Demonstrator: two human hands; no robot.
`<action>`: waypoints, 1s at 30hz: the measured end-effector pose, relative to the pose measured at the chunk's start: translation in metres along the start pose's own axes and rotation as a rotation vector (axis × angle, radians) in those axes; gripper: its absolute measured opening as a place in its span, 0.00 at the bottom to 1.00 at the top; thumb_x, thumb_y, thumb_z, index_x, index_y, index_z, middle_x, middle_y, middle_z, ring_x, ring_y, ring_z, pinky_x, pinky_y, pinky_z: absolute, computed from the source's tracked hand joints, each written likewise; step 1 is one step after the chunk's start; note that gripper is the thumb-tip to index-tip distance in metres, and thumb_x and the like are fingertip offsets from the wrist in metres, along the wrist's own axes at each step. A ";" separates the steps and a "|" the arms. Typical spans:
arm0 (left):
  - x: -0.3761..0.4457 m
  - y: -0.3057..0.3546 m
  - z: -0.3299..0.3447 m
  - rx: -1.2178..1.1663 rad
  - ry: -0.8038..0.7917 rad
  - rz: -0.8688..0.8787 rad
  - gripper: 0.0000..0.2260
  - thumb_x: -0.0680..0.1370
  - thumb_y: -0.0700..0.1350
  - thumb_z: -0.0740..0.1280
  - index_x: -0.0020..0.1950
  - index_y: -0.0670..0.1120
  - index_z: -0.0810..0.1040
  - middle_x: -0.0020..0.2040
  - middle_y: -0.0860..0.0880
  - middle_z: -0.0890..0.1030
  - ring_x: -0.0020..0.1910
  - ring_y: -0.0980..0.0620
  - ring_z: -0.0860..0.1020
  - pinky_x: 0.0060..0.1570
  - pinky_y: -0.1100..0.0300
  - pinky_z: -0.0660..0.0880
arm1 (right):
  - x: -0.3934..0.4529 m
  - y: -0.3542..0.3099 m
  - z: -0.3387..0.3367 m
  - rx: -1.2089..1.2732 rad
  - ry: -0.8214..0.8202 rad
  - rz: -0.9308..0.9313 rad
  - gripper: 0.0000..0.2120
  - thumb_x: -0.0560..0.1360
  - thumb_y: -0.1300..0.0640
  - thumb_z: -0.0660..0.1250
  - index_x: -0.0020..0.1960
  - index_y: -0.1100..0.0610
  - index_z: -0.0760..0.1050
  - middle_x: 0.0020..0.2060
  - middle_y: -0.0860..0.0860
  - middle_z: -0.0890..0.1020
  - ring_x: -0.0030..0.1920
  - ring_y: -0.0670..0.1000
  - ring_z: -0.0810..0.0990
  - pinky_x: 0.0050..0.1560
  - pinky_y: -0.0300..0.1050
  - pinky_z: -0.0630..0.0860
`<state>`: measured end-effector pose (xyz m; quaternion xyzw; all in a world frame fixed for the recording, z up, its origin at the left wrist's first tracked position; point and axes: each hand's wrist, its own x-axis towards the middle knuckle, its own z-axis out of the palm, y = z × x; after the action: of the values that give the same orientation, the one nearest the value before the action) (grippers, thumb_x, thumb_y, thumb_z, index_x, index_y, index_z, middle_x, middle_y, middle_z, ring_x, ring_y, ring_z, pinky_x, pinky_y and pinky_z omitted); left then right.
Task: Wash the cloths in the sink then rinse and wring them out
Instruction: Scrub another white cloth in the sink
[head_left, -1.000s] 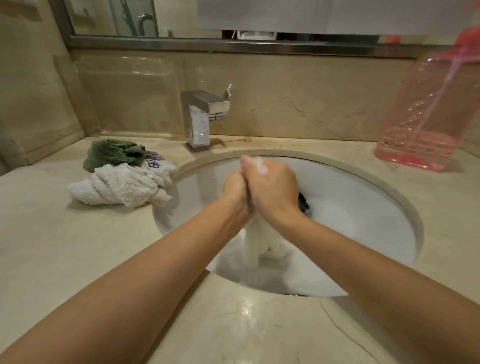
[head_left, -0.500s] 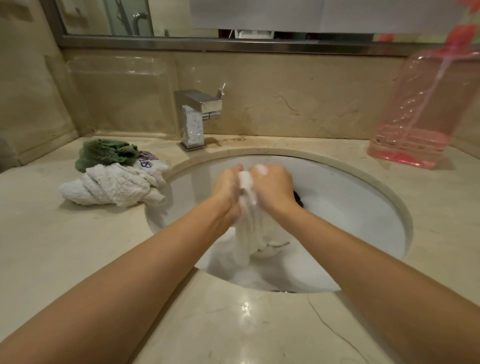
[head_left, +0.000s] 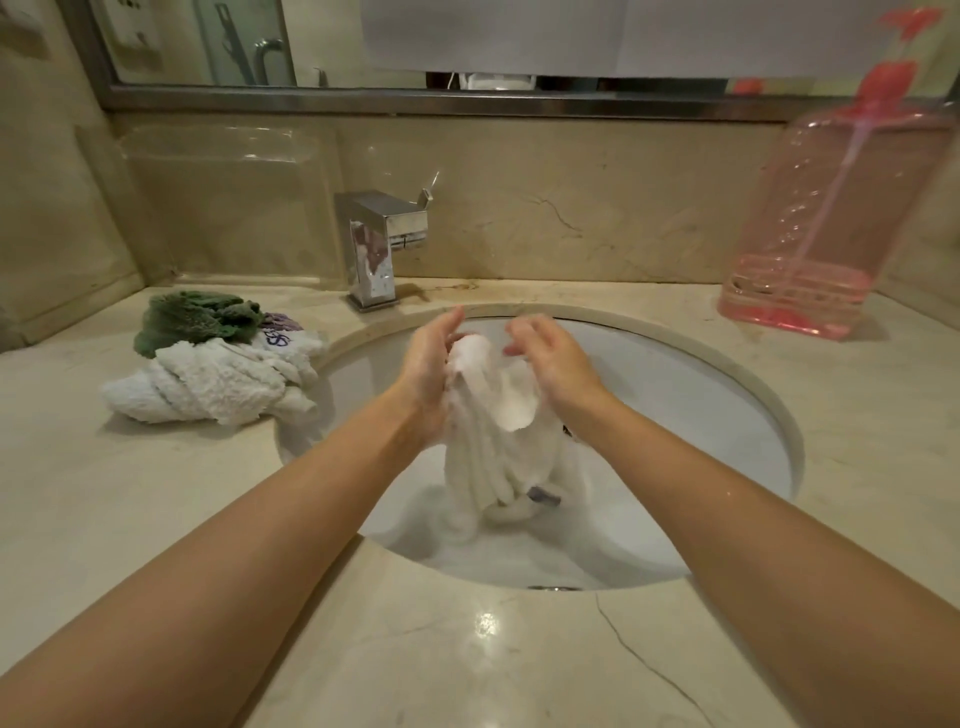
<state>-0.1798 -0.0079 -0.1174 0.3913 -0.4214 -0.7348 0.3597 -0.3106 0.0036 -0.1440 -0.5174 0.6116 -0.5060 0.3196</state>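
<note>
On the left of the bench (head_left: 130, 519) we have a heap of cloths lying just beside the sink rim: a green cloth (head_left: 192, 319) at the back, a white terry cloth (head_left: 208, 387) twisted in front of it, and a white one with purple print (head_left: 283, 338) between them and the basin. Behind the basin the faucet (head_left: 376, 249) shows no stream that we can see. Over the sink (head_left: 727, 395) our left hand (head_left: 426, 374) now lies with straight fingers flat against the soapy white cloth (head_left: 493, 441), pressing it, not clenching it. A second ago both our hands were closed tight around the top of this cloth, pushed together; half a second ago they had begun to part. Now our right hand (head_left: 553, 364) has come loose too, fingers relaxed and only lightly curled, touching the cloth from its side. The cloth hangs between the palms, its lower end trailing into the suds at the basin bottom. We judge this a pause in the scrubbing, a shift of grip; the foam says rinsing and wringing are still ahead. At far right stands a pink pump bottle (head_left: 815, 249).
</note>
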 end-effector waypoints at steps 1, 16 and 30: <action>0.001 -0.001 -0.001 0.014 -0.008 0.040 0.23 0.80 0.59 0.57 0.46 0.40 0.79 0.37 0.43 0.83 0.38 0.44 0.81 0.45 0.54 0.76 | 0.000 0.000 0.000 0.091 -0.131 0.041 0.26 0.76 0.35 0.58 0.57 0.56 0.78 0.53 0.58 0.81 0.54 0.59 0.79 0.55 0.49 0.74; 0.012 -0.008 -0.007 0.776 0.141 0.072 0.25 0.83 0.61 0.47 0.59 0.48 0.77 0.47 0.48 0.81 0.43 0.51 0.78 0.38 0.60 0.73 | -0.007 -0.013 -0.006 0.037 0.180 -0.246 0.15 0.82 0.47 0.56 0.41 0.52 0.72 0.37 0.46 0.76 0.39 0.43 0.74 0.39 0.30 0.68; 0.004 -0.010 0.003 -0.021 0.162 0.183 0.15 0.81 0.45 0.58 0.35 0.46 0.73 0.27 0.50 0.75 0.28 0.54 0.74 0.27 0.64 0.71 | -0.035 -0.032 0.047 -0.370 0.283 -0.397 0.07 0.77 0.53 0.63 0.42 0.54 0.75 0.34 0.54 0.79 0.38 0.56 0.76 0.37 0.47 0.70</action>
<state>-0.1863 -0.0065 -0.1266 0.4053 -0.4172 -0.6693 0.4624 -0.2485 0.0255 -0.1314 -0.6005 0.6189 -0.5056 0.0264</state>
